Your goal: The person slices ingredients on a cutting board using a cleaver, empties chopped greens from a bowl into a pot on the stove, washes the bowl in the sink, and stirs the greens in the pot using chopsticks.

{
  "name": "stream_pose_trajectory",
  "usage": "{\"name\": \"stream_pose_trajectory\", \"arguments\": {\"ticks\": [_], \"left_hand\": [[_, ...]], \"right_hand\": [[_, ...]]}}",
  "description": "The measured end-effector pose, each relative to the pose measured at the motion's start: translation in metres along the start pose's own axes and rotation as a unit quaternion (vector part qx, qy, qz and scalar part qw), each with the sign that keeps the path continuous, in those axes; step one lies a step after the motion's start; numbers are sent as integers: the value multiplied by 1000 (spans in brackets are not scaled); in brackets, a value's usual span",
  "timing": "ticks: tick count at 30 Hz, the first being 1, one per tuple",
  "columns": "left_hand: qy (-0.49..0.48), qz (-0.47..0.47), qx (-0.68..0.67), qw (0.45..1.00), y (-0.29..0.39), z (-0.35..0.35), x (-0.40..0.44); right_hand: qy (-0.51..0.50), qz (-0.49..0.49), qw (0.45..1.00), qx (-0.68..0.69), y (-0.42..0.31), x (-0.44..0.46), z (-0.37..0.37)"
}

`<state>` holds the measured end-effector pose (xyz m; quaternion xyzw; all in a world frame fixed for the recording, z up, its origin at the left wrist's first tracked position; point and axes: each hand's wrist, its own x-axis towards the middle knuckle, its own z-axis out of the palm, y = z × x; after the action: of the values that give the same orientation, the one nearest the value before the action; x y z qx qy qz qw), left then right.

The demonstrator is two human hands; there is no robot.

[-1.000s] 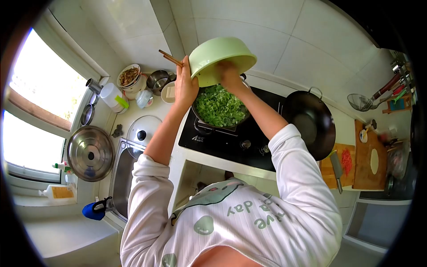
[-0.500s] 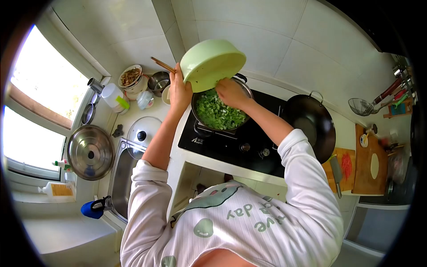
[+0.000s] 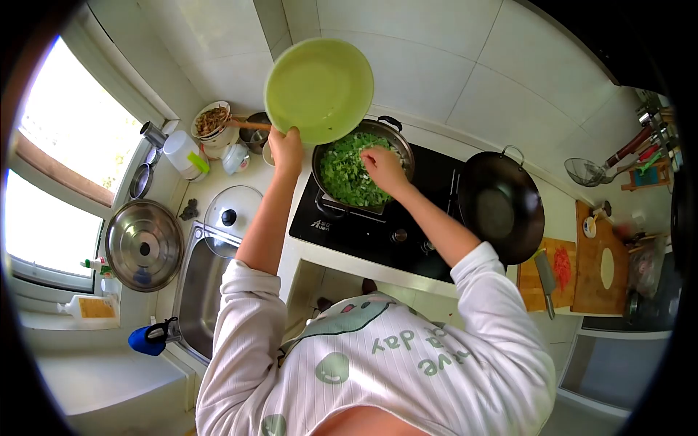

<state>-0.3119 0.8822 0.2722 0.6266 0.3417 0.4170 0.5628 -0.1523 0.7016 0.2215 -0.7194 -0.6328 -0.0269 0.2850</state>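
A light green basin (image 3: 318,91), tipped so its inside faces me, is gripped at its lower left rim by my left hand (image 3: 287,150). Wooden chopsticks (image 3: 251,126) stick out to the left from the same hand. Chopped leafy greens (image 3: 349,173) fill much of the pan (image 3: 408,156), which sits on the left side of the black stove (image 3: 363,236). Over the greens, on the pan's right side, is my right hand (image 3: 385,168) with its fingers curled closed. What lies inside those fingers, if anything, is hidden.
A dark wok (image 3: 502,207) occupies the stove's right side. Farther right, a cleaver (image 3: 545,280) lies by red shreds (image 3: 561,267) on a cutting board. A glass lid (image 3: 234,207) rests beside the sink (image 3: 200,291); bowls (image 3: 211,120) stand behind it.
The basin has moved up and left, turning so its inside shows more. My right hand has come away from the basin's rim and sits lower, above the greens.
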Motion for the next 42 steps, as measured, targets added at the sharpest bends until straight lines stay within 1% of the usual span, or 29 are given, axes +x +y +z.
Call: {"name": "stream_pose_trajectory", "arguments": {"ticks": [1, 2, 3, 4, 6, 7, 8, 10, 11, 13, 14, 15, 16, 17, 18, 19, 20, 21, 24, 25, 27, 29, 30, 32, 34, 36, 37, 39, 42], "left_hand": [[-1, 1, -2, 1000, 19, 4, -11], [11, -97, -158, 983, 37, 10, -26], [21, -193, -308, 931, 51, 15, -41], [19, -193, -310, 931, 49, 19, -48], [-90, -238, -509, 822, 34, 23, -59], [-89, -238, -510, 821, 23, 25, -63], [-120, -205, -436, 868, 13, 25, -68], [-151, -171, -357, 906, -1, 23, -72], [-161, -166, -359, 904, -6, 22, -70], [-172, -162, -364, 901, -9, 20, -67], [-210, -146, -381, 889, -11, 18, -67], [-230, -142, -390, 880, -13, 18, -67], [-250, -139, -399, 872, -15, 18, -67], [-254, -186, -458, 831, -16, 20, -64], [-258, -196, -478, 816, -11, 19, -64], [-262, -207, -497, 801, -6, 18, -64], [-265, -218, -515, 785, 0, 17, -65], [-268, -222, -513, 784, 4, 13, -65], [-274, -230, -510, 782, 11, -3, -60], [-276, -232, -509, 782, 14, -10, -58], [-206, -252, -522, 788, 27, -37, -66], [-145, -252, -499, 816, 20, -69, -71], [-118, -244, -471, 840, 2, -88, -72], [-76, -261, -478, 835, -20, -119, -88], [-51, -281, -469, 836, -24, -139, -111], [-25, -299, -460, 836, -36, -160, -129], [-6, -317, -450, 835, -52, -171, -137], [16, -336, -439, 833, -64, -188, -157], [83, -329, -419, 842, -68, -209, -188]], "right_hand": [[-36, 163, 958, 233, -7, -1, 7], [-68, 312, 836, 446, -14, -3, 15], [-17, 330, 686, 648, -32, -6, 13], [-16, 330, 687, 647, -42, -4, 14], [89, 324, 480, 810, -59, 2, 18], [151, 297, 494, 803, -62, 6, 24], [151, 298, 495, 802, -60, 8, 27], [281, 263, 604, 698, -49, 11, 31], [287, 265, 585, 710, -43, 13, 29], [250, 232, 608, 717, -43, 11, 8], [212, 201, 627, 722, -46, 10, -1], [211, 195, 592, 753, -33, 10, 10], [215, 201, 592, 750, -33, 11, 8], [185, 186, 607, 750, -32, 13, 6], [153, 170, 620, 750, -34, 15, 1], [154, 232, 670, 688, -35, 17, -4], [153, 236, 670, 687, -32, 19, -5], [195, 217, 786, 544, -25, 20, -3], [241, 171, 842, 452, -10, 20, -29], [212, 183, 832, 480, -23, 15, -54], [178, 195, 821, 507, -18, 5, -71], [88, 219, 917, 321, 9, -3, -62], [86, 219, 917, 321, 18, -6, -47], [76, 167, 966, 185, 32, -10, -21], [55, 165, 970, 172, 17, -2, -12], [77, 123, 974, 176, 23, 10, 6], [33, 167, 958, 232, 28, 14, 11], [6, 180, 948, 261, 15, 13, 1], [-19, 221, 934, 281, -22, 5, -50]]}}
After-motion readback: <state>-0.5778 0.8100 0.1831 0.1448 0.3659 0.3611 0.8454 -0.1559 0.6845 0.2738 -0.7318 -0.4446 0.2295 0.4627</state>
